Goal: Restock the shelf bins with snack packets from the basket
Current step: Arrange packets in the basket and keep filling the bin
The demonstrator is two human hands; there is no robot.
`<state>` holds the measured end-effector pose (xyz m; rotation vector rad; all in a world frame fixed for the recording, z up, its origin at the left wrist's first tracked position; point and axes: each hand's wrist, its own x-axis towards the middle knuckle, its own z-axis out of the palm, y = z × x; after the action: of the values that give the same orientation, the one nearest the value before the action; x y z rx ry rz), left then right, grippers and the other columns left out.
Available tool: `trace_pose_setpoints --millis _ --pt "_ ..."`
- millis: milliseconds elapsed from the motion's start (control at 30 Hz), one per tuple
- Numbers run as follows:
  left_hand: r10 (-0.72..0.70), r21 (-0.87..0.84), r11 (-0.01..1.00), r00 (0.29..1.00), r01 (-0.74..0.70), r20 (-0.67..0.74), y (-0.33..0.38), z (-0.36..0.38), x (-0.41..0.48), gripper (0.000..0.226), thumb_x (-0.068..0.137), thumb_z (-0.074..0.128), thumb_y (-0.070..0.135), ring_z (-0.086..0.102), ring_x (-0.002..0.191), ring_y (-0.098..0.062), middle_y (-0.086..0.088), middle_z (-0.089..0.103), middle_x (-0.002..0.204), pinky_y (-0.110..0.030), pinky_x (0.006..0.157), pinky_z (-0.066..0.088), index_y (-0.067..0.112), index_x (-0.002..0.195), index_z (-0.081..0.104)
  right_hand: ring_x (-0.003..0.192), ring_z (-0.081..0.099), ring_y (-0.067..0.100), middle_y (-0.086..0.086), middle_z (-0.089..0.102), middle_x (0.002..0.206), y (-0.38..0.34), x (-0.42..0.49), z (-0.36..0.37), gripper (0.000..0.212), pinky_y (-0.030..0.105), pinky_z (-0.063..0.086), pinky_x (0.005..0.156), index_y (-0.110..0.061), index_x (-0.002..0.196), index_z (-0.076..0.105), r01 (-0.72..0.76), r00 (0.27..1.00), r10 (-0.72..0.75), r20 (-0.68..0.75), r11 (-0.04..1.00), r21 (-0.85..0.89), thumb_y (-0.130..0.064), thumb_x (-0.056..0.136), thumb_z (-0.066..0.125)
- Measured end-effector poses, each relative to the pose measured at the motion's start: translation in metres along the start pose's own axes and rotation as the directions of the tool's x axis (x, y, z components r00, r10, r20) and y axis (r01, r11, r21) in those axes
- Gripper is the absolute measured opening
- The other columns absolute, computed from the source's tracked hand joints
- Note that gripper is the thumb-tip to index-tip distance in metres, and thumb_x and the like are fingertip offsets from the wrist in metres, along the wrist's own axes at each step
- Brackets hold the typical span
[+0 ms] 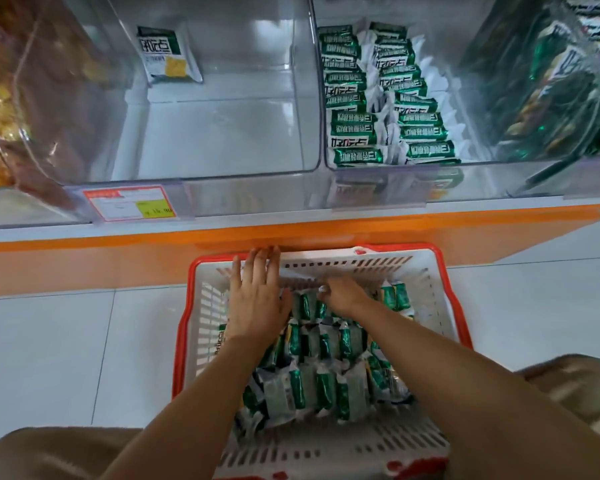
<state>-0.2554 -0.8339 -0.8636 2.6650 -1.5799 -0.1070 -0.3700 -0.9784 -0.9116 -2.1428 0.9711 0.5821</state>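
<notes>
- Head view: a white basket (361, 263) with a red rim is seen on the pale tiled floor (49, 358), set against the orange-banded base (118, 244) of the shelf.
- Green-and-white snack packets (323, 382) are piled in the basket, mostly across its middle and far half; bare slotted plastic is shown at the near end.
- The left hand (257, 299) is held flat and spread over the far left part of the basket, fingers straight, with the fingertips (257, 254) reaching the far rim.
- The right hand (342, 296) is lowered among the packets at the far side of the basket, with its fingers curled downward; whether a packet is actually gripped cannot be told.
- The two hands are kept just beside each other, not touching.
- Above the basket, a clear middle bin (222, 140) is seen, with a single packet (168, 55) lying at its back wall.
- The clear bin to its right (492, 178) is filled with two rows of the same green packets (385, 98), stood on edge.
- A red-framed price label (129, 203) is fixed to the shelf front below the middle bin.
- Orange and yellow wrapped goods (0, 116) are visible in the bin at far left, and dark green packs (551, 81) in the bin at far right; both are blurred.
- Brown-clad knees (42, 452) are seen at the lower corners of the frame.
</notes>
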Motion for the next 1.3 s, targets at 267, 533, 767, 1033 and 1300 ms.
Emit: trace_pose_setpoints --millis 267,533,767,1033,1300 --pt "0.011 -0.047 0.999 0.994 -0.016 -0.106 -0.005 0.016 0.002 0.068 0.085 0.062 0.036 0.034 0.134 -0.032 -0.015 0.049 0.141 -0.059 0.116 0.026 0.006 0.144 0.043 0.113 0.056 0.032 0.016 0.057 0.127 0.004 0.012 0.025 0.029 0.037 0.048 0.087 -0.009 0.123 0.058 -0.068 0.997 0.062 -0.043 0.987 -0.144 -0.023 0.097 0.055" --pt "0.006 0.022 1.0 0.998 -0.005 -0.062 -0.004 0.01 0.0 0.066 0.094 0.053 0.039 0.034 0.141 -0.03 -0.011 0.043 0.148 -0.055 0.121 0.014 0.011 0.15 0.034 0.095 0.065 0.029 0.01 0.068 0.101 0.008 -0.004 0.023 0.005 0.039 0.055 0.081 -0.013 0.088 0.064 -0.094 0.972 0.063 -0.225 0.987 -0.133 -0.009 0.087 0.063" --pt "-0.012 0.009 1.0 1.0 0.012 0.029 0.003 -0.005 0.001 0.068 0.099 0.038 0.042 0.017 0.147 -0.026 -0.008 0.024 0.157 -0.044 0.124 0.004 0.012 0.155 0.014 0.065 0.056 0.01 -0.002 0.058 0.068 0.021 -0.026 0.002 0.026 0.027 0.046 0.065 -0.014 0.062 0.057 0.011 0.937 0.027 -0.348 0.994 0.108 -0.005 0.086 0.061" --pt "-0.129 -0.451 0.876 0.984 0.171 0.123 0.029 -0.038 -0.002 0.032 0.1 0.046 0.028 0.059 0.108 -0.029 -0.011 0.065 0.118 -0.036 0.089 0.047 0.014 0.122 0.063 0.067 0.046 0.011 -0.001 0.05 0.075 0.02 -0.066 -0.034 0.029 0.024 0.042 0.063 -0.021 0.078 0.048 0.33 0.849 -0.003 -0.528 0.783 0.527 -0.01 0.083 0.074" --pt "-0.151 -0.924 0.229 0.949 0.307 0.278 0.069 -0.079 -0.009 0.03 0.092 0.065 0.037 0.068 0.086 -0.024 -0.013 0.07 0.104 -0.042 0.083 0.056 0.014 0.111 0.066 0.075 0.056 0.019 0.002 0.053 0.084 0.0 -0.127 -0.074 0.033 0.032 0.046 0.066 -0.022 0.085 0.05 0.51 0.796 -0.16 -0.583 0.695 0.506 0.004 0.082 0.069"
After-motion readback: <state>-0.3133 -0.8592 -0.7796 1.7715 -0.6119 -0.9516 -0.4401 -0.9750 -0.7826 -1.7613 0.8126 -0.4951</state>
